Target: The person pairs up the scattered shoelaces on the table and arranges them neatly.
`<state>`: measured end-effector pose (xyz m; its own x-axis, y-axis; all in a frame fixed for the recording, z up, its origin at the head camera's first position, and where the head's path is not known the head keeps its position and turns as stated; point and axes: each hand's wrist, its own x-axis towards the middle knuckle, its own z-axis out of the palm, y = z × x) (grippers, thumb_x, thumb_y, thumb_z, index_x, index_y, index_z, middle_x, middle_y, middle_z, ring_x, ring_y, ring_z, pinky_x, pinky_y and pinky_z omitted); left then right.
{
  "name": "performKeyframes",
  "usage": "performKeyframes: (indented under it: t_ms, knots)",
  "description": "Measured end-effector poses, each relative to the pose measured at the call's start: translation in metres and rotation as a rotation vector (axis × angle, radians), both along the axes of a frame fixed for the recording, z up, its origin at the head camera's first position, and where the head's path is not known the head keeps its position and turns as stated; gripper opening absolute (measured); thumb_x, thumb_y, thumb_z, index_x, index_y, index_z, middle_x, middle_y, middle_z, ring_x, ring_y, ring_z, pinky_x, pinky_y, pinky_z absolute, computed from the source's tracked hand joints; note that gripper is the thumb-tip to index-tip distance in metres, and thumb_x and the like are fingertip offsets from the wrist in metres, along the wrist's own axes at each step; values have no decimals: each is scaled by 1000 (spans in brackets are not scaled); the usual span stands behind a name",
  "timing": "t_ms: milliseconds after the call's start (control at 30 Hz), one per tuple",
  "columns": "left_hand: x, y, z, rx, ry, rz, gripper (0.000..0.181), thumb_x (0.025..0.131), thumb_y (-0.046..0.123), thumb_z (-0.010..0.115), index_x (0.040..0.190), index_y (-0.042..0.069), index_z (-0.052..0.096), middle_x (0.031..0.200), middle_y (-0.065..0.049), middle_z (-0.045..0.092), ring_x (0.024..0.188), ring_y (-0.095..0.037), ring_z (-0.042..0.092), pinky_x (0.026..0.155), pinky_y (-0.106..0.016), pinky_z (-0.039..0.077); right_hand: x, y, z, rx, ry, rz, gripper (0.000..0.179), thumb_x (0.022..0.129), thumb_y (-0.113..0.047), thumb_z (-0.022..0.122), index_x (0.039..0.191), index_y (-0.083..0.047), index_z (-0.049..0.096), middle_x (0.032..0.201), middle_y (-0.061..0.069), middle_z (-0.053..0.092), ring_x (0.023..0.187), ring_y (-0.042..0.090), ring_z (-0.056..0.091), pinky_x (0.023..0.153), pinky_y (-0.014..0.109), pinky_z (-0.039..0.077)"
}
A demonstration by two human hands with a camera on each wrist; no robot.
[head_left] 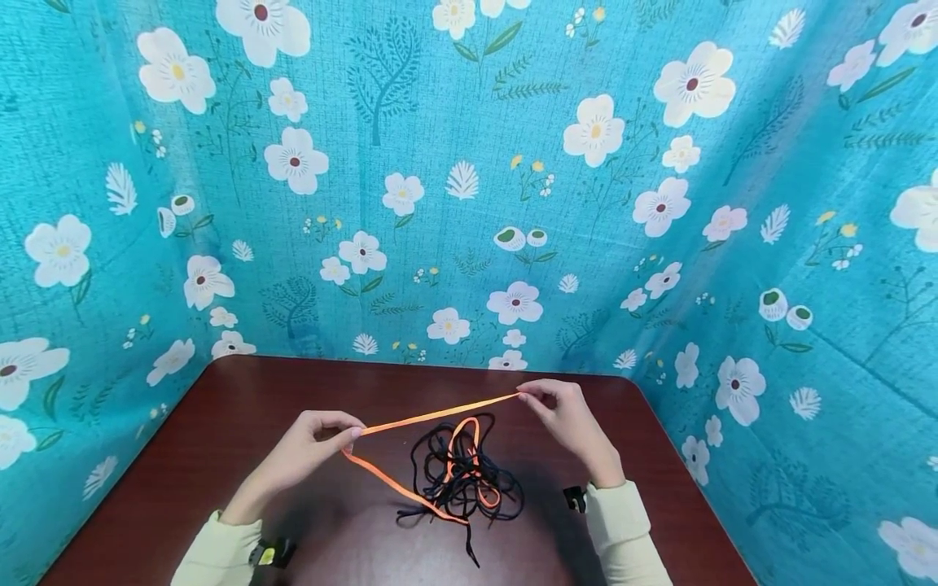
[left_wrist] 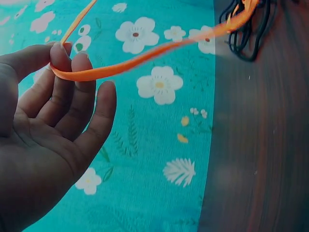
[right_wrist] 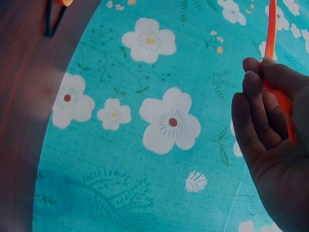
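An orange flat shoelace (head_left: 440, 413) is stretched between both hands above the table. My left hand (head_left: 311, 448) pinches it between thumb and index finger, and from there a slack length droops down to the pile. At the other end, my right hand (head_left: 567, 419) pinches the lace near its tip; in the right wrist view a short orange tail (right_wrist: 285, 108) hangs inside the palm. Below the taut stretch lies a tangled heap of black cords (head_left: 506, 488), with loops of orange lace (head_left: 472, 423) woven through it.
The dark reddish-brown table (head_left: 293, 391) carries the heap near its middle. A turquoise floral cloth (head_left: 440, 244) hangs behind the table and along both sides. Dark straps with devices sit at the left wrist (head_left: 271, 553) and right wrist (head_left: 575, 498).
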<state>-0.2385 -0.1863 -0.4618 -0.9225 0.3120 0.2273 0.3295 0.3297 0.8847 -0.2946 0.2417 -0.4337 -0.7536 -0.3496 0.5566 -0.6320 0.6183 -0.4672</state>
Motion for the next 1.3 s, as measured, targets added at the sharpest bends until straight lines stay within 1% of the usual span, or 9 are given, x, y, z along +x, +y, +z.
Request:
performKeyframes:
  t_ms: [100, 200, 367, 500, 767, 833, 967, 1133, 1300]
  knots:
    - [2, -8, 1, -3, -6, 33, 19, 96, 24, 72, 108, 9, 76, 79, -2, 70, 72, -21, 64, 64, -29, 56, 0, 5, -1, -13, -16, -21, 13, 91, -9, 76, 103, -9, 79, 98, 2, 77, 76, 11, 65, 66, 26, 57]
    - [4, -16, 3, -13, -7, 54, 20, 96, 24, 72, 108, 9, 76, 81, -3, 71, 74, -24, 65, 64, -28, 55, 0, 9, -2, -14, -20, -37, 15, 91, -7, 76, 106, -8, 79, 100, 2, 77, 76, 12, 64, 67, 28, 57]
    - [6, -28, 5, -25, -9, 74, 21, 96, 24, 72, 109, 8, 75, 83, -5, 71, 75, -25, 64, 63, -29, 54, -1, 16, -4, 8, -19, -53, 22, 91, -2, 73, 112, -8, 78, 107, 6, 77, 89, 18, 71, 80, 35, 61]
    - [8, -38, 6, -36, -18, 92, 24, 96, 24, 72, 112, 5, 74, 88, -6, 73, 79, -22, 65, 68, -30, 56, 0, 21, -5, 4, -36, -63, 24, 91, 0, 73, 114, -7, 77, 109, 9, 76, 96, 22, 73, 84, 40, 60]
    - [10, -58, 5, -54, -36, 121, 26, 98, 19, 70, 116, 1, 72, 96, -10, 74, 81, -22, 68, 71, -30, 59, 1, 34, -8, -6, -40, -110, 18, 89, -9, 77, 108, -11, 79, 104, 5, 77, 89, 18, 72, 79, 39, 61]
    - [9, -62, 5, -60, -30, 128, 26, 97, 19, 70, 116, 1, 72, 96, -10, 74, 80, -17, 68, 72, -29, 60, 0, 38, -9, -2, -35, -110, 19, 89, -9, 77, 108, -11, 78, 105, 6, 77, 89, 19, 72, 79, 39, 61]
    - [9, -69, 4, -74, -17, 146, 25, 98, 18, 69, 116, 1, 72, 94, -9, 73, 80, -16, 68, 72, -29, 60, -2, 43, -12, 3, -27, -113, 23, 89, -3, 77, 111, -8, 78, 107, 9, 77, 91, 22, 73, 80, 42, 61]
    - [6, -75, 3, -91, -15, 141, 25, 99, 18, 68, 118, 1, 71, 98, -10, 73, 81, -16, 69, 73, -27, 59, -5, 50, -17, 14, -35, -118, 25, 88, 1, 76, 112, -4, 77, 107, 12, 77, 92, 25, 73, 81, 43, 60]
    - [4, -80, 3, -114, -11, 120, 27, 98, 19, 68, 119, 1, 71, 105, -12, 74, 84, -13, 70, 74, -25, 58, -4, 57, -17, -2, -48, -152, 21, 87, -4, 79, 108, -5, 79, 101, 8, 78, 85, 21, 73, 77, 37, 61]
